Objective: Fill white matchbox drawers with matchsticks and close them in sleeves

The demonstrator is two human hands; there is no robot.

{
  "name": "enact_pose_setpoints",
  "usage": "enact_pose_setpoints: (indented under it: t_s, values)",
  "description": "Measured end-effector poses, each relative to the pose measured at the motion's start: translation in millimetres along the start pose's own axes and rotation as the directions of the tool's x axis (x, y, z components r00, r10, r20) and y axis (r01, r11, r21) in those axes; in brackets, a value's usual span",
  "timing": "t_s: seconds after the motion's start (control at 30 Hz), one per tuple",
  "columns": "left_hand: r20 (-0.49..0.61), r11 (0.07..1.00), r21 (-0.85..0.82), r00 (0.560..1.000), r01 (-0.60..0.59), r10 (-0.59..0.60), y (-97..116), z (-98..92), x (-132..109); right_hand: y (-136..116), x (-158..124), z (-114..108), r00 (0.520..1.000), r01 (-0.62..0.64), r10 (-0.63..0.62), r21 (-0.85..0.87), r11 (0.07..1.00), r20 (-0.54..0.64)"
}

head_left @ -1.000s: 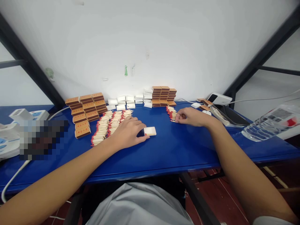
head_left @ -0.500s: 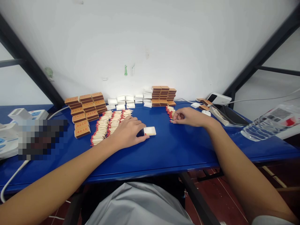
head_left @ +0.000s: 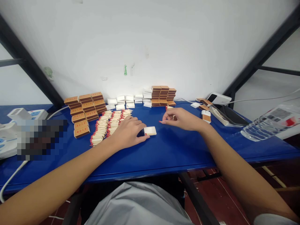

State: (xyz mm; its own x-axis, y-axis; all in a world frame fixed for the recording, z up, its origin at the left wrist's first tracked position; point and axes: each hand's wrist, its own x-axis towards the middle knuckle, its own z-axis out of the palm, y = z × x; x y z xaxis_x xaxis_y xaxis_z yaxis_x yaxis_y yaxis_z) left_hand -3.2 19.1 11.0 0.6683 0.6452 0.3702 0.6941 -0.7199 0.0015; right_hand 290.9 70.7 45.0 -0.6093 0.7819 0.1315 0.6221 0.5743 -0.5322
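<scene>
My left hand (head_left: pixel 128 132) rests on the table with its thumb and index finger around the left end of a small white matchbox tray (head_left: pixel 152 130). Something red shows by the thumb at the tray. My right hand (head_left: pixel 175 118) is right of the tray, its fingers pinched on a match (head_left: pixel 160 121) whose red head sticks out to the left. Behind this hand, a small pile of matches (head_left: pixel 169 107) is mostly hidden. Left of my left hand lie long rows of red-headed matches (head_left: pixel 103 126), partly covered by that hand.
Stacked brown matchboxes (head_left: pixel 82 117) stand at the left, more matchboxes (head_left: pixel 162 95) at the back. White trays (head_left: pixel 126 100) line the wall. To the right are loose matchbox sleeves (head_left: pixel 206 116), a black case (head_left: pixel 227 114) and a plastic bottle (head_left: pixel 264 125). Power strips (head_left: pixel 35 115) sit far left.
My right hand has moved left from the small match pile toward the tray, with a match in its fingers. A brown sleeve at the right is now uncovered. My left hand stays put.
</scene>
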Motion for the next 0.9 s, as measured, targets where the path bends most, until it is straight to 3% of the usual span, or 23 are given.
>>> enact_pose_setpoints:
  t_s: [0.13,0.27,0.47,0.6,0.7,0.77,0.9]
  values:
    - [-0.013,1.0,0.014,1.0,-0.014,0.015,3,-0.6,2,-35,6,25,0.987,0.159,-0.159,0.026,0.987,0.02]
    - [-0.01,1.0,0.015,1.0,-0.026,0.026,5,-1.0,3,-42,8,40,0.981,0.185,-0.181,-0.064,0.981,0.066]
    - [-0.004,1.0,0.013,1.0,-0.027,0.028,4,0.2,3,-39,8,43,0.987,0.151,-0.142,-0.117,0.982,0.079]
    - [-0.007,1.0,0.006,1.0,-0.025,0.025,4,1.4,2,-39,7,33,0.984,0.173,-0.168,-0.085,0.981,0.055]
    - [-0.007,1.0,0.001,1.0,-0.009,0.009,2,1.8,1,-20,3,12,0.989,0.133,-0.138,-0.093,0.987,-0.051]
    - [-0.004,1.0,-0.003,1.0,0.003,-0.003,0,2.2,1,3,-1,-5,0.989,0.02,-0.04,-0.14,0.99,-0.143]
    - [-0.008,1.0,-0.008,1.0,0.02,-0.02,-4,3.0,-1,50,-6,-29,0.986,-0.151,0.133,-0.197,0.969,-0.102]
